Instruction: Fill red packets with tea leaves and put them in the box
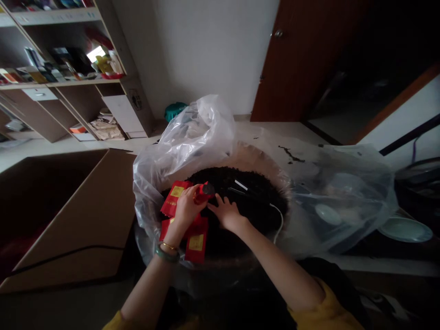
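My left hand is closed around a small red packet, whose top end faces up and looks dark inside. Just to the right, my right hand has its fingers spread over a heap of dark, loose, leaf-like material. The heap fills a wide round basket lined with clear plastic. Under and beside my left hand lie several red packets with yellow labels. A dark object with a white strip and a white cord rests on the heap.
An open cardboard box stands at the left, with something red in its shadow. Behind it is a cluttered shelf unit. More clear plastic and a pale round dish are at the right. A brown door stands at the back.
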Demonstrator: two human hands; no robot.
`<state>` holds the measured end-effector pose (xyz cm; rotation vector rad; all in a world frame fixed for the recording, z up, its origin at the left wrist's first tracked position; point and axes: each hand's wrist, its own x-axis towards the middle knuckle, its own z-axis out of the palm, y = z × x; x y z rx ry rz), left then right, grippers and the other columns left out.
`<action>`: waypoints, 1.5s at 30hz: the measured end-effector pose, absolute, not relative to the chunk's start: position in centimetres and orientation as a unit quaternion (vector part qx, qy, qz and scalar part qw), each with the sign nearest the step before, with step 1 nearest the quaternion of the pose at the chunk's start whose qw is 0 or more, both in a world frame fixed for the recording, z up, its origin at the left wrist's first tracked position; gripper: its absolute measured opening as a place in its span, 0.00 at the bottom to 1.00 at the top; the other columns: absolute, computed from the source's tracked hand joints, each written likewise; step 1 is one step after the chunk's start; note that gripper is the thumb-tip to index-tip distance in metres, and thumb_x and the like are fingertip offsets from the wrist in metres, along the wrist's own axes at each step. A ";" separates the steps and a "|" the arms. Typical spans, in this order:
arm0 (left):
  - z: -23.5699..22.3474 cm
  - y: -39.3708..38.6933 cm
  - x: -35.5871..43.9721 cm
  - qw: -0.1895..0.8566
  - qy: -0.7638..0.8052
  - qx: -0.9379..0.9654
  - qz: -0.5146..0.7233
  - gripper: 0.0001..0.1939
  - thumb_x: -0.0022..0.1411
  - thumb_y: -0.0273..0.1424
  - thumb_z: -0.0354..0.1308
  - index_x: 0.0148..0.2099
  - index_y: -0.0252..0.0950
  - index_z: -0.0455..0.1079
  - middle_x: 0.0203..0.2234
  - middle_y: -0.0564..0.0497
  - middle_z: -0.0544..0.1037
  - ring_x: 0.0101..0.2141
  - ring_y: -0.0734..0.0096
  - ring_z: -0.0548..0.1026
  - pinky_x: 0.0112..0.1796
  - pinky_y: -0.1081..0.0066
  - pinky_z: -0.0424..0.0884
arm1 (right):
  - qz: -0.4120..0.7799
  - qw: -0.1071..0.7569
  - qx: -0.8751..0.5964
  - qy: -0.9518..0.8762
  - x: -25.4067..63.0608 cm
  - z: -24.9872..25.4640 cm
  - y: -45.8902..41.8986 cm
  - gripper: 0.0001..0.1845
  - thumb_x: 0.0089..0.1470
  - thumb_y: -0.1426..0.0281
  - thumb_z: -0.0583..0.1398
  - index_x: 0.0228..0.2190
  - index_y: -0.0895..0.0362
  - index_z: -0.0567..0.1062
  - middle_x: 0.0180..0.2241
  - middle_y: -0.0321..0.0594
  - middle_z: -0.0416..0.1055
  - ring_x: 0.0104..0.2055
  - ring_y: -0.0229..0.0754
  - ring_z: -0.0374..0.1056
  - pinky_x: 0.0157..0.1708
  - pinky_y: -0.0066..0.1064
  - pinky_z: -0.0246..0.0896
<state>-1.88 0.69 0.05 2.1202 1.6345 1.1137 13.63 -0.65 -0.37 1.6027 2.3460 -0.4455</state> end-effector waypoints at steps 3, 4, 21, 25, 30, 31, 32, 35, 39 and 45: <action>-0.1 0.7 -1.9 0.123 0.558 0.725 0.384 0.25 0.47 0.26 0.65 0.50 0.36 0.69 0.42 0.46 0.78 0.43 0.59 0.75 0.43 0.62 0.73 | -0.129 0.135 0.560 0.807 12.9 -0.6 -1.8 0.40 0.48 0.75 0.64 0.59 0.41 0.59 0.67 0.51 0.39 0.62 0.67 0.49 0.47 0.56 0.58; -0.2 0.7 -1.8 0.124 0.557 0.726 0.385 0.25 0.47 0.26 0.65 0.50 0.37 0.69 0.42 0.46 0.78 0.43 0.60 0.76 0.43 0.62 0.73 | -0.121 0.129 0.570 0.803 12.8 -0.7 -1.9 0.37 0.50 0.76 0.62 0.59 0.41 0.60 0.67 0.51 0.40 0.62 0.67 0.49 0.47 0.56 0.59; -0.2 0.7 -1.9 0.123 0.559 0.730 0.374 0.26 0.46 0.25 0.65 0.50 0.36 0.69 0.41 0.45 0.78 0.41 0.60 0.76 0.42 0.62 0.72 | -0.230 -0.281 0.536 0.763 17.9 2.4 1.8 0.18 0.41 0.81 0.62 0.36 0.55 0.76 0.39 0.39 0.71 0.43 0.41 0.69 0.46 0.32 0.62; 0.1 0.8 -1.2 0.099 0.550 0.753 0.346 0.24 0.46 0.24 0.65 0.48 0.36 0.70 0.40 0.46 0.78 0.41 0.59 0.75 0.44 0.61 0.71 | -0.224 -0.372 0.509 0.743 19.0 4.5 1.8 0.13 0.42 0.78 0.62 0.33 0.54 0.75 0.34 0.36 0.71 0.38 0.40 0.69 0.43 0.33 0.62; 0.5 0.8 0.2 0.096 0.540 0.776 0.311 0.25 0.45 0.24 0.65 0.48 0.37 0.70 0.41 0.47 0.78 0.41 0.59 0.75 0.45 0.61 0.70 | -0.198 -0.393 0.495 0.749 18.7 6.1 0.7 0.12 0.42 0.78 0.62 0.32 0.54 0.75 0.33 0.36 0.70 0.38 0.40 0.69 0.43 0.33 0.63; 0.5 0.7 0.5 0.098 0.540 0.777 0.309 0.25 0.46 0.24 0.65 0.48 0.37 0.70 0.41 0.47 0.78 0.41 0.59 0.75 0.44 0.61 0.70 | -0.196 -0.388 0.492 0.754 18.5 6.2 0.6 0.13 0.42 0.79 0.62 0.32 0.54 0.75 0.34 0.36 0.70 0.39 0.41 0.69 0.43 0.33 0.63; 0.5 0.7 0.8 0.099 0.540 0.777 0.309 0.25 0.46 0.24 0.65 0.48 0.38 0.69 0.41 0.47 0.78 0.41 0.60 0.75 0.44 0.62 0.71 | -0.195 -0.383 0.490 0.759 18.4 6.1 0.4 0.13 0.42 0.79 0.62 0.32 0.54 0.75 0.35 0.37 0.70 0.39 0.41 0.69 0.44 0.34 0.63; 0.5 0.5 1.2 0.100 0.543 0.772 0.315 0.24 0.47 0.24 0.64 0.49 0.38 0.69 0.42 0.48 0.78 0.42 0.60 0.75 0.44 0.63 0.71 | -0.187 -0.382 0.489 0.762 18.0 5.8 0.3 0.18 0.41 0.80 0.62 0.37 0.54 0.74 0.39 0.39 0.70 0.43 0.42 0.69 0.48 0.36 0.62; 0.5 0.4 1.3 0.105 0.552 0.765 0.316 0.24 0.47 0.25 0.64 0.49 0.38 0.69 0.42 0.47 0.78 0.42 0.60 0.75 0.44 0.63 0.71 | -0.164 -0.395 0.504 0.751 17.9 5.5 0.5 0.22 0.41 0.78 0.64 0.42 0.56 0.72 0.42 0.43 0.69 0.45 0.44 0.68 0.50 0.39 0.62; 0.2 0.4 1.3 0.112 0.550 0.759 0.330 0.23 0.47 0.26 0.64 0.49 0.38 0.70 0.42 0.47 0.78 0.42 0.59 0.75 0.44 0.62 0.71 | -0.173 -0.415 0.508 0.734 17.3 5.4 0.6 0.17 0.43 0.78 0.63 0.38 0.55 0.73 0.37 0.41 0.68 0.41 0.43 0.68 0.46 0.38 0.65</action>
